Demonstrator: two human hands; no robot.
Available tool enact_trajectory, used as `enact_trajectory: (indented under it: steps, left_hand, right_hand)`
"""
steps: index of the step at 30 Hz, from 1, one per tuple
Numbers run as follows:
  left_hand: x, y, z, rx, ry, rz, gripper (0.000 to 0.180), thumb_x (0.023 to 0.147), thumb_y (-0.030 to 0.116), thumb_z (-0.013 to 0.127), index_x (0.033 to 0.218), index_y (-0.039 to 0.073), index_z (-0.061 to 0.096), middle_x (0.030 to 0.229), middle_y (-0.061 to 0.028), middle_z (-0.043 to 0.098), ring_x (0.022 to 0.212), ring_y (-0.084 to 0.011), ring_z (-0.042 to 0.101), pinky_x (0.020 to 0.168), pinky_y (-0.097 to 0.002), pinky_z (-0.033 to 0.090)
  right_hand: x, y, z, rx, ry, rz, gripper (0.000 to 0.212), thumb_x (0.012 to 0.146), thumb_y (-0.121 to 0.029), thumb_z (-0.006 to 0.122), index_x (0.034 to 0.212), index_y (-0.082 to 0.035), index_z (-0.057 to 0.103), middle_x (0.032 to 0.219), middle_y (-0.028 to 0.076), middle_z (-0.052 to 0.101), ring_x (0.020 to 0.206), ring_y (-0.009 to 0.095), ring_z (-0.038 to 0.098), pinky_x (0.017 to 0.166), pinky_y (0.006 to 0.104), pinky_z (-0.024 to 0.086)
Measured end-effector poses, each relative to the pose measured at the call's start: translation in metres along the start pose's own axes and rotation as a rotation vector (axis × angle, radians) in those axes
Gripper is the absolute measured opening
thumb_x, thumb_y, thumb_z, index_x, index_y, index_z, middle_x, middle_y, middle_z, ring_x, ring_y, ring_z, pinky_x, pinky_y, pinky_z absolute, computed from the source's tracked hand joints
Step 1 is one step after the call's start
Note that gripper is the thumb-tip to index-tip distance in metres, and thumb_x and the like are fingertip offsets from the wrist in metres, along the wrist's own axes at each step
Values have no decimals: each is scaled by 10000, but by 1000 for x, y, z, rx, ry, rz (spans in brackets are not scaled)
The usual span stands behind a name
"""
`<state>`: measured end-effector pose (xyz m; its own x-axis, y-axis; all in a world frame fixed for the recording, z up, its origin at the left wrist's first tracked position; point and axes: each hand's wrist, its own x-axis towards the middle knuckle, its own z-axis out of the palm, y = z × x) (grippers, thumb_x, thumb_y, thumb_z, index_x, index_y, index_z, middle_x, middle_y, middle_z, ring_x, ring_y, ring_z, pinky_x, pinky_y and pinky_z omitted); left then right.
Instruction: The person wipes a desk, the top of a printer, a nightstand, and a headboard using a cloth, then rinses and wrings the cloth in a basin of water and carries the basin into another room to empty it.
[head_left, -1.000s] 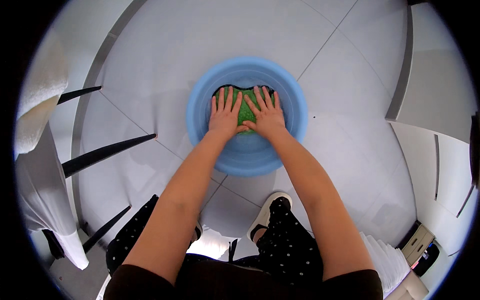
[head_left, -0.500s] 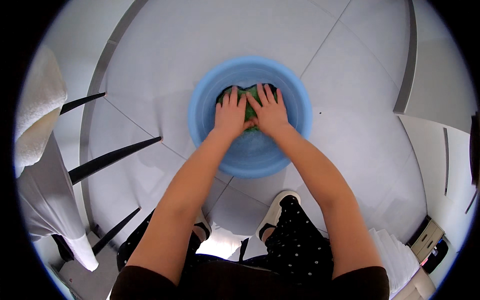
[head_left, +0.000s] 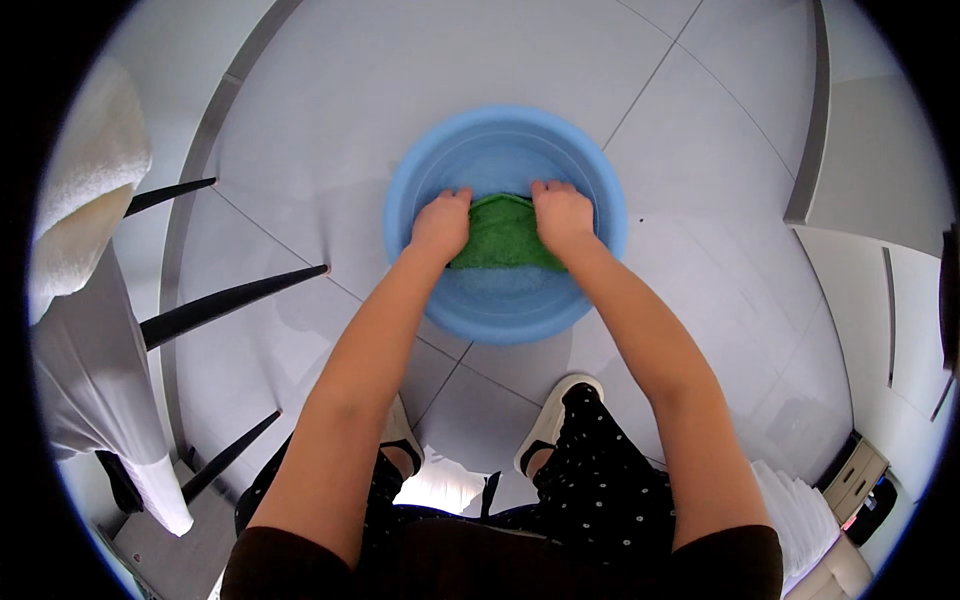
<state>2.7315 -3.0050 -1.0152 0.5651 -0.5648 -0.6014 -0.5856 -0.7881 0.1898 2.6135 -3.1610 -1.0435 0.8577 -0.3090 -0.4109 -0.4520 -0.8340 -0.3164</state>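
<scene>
I note left hand (head_left: 440, 228) and right hand (head_left: 563, 216) curled, each grip holding one side of the green cloth (head_left: 504, 236). The blue basin (head_left: 505, 115) contains cloth and water (head_left: 508, 284).

No text, label, brand, number or sign can be read anywhere, and the tiny reddish patch (head_left: 849, 522) just below the beige, box-shaped two-drawer cabinet (head_left: 856, 474) at the lower right of the frame is too small to make out.
</scene>
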Motion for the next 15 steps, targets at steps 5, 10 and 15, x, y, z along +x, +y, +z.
enact_trajectory:
  steps: [5,10,15]
  left_hand:
    - [-27,7,-44,-467,-91,130,175,795,62,549,928,13,653,756,-132,665,765,-264,653,670,-377,504]
    - [-45,14,-95,-880,-274,113,211,796,38,501,926,35,666,729,-1,599,647,-94,525,576,-252,416]
    - [-68,35,-147,-939,-183,147,215,813,31,482,917,60,667,745,44,574,643,-40,469,552,-205,373]
  right_hand:
    - [-29,3,-40,238,123,-122,162,735,-104,663,896,-88,644,862,98,631,883,268,591,705,399,507]
    - [-48,13,-92,701,-7,-55,142,746,-76,665,887,-66,650,703,64,578,781,189,553,673,319,456]
    - [-58,0,-142,1289,-146,20,106,822,-34,577,908,-39,639,729,5,537,723,100,485,649,256,417]
